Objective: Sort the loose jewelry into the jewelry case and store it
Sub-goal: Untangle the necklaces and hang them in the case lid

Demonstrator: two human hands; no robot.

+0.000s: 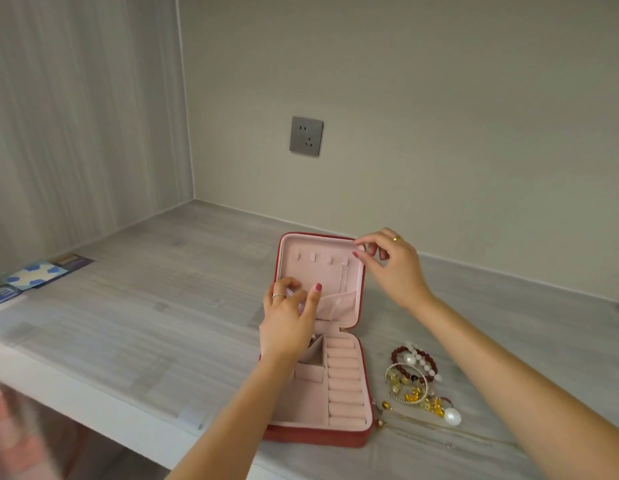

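Jewelry case (318, 386) open on surface (145, 306), lid (322, 271) upright; left hand (289, 320) pinching lid pocket flap; right hand (391, 268) pinching lid's top corner; loose jewelry (417, 386) heaped just right of case; likely light, tangle-prone, thin chains fragile; lift by beads or bangle.

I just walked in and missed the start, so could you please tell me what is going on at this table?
A person is sorting jewelry into an open pink-lined jewelry case. The right hand pinches the top corner of the raised lid, where a thin chain hangs, while the left hand works at the lid's pocket. A pile of bracelets, pearls and gold pieces lies on the table beside the case.
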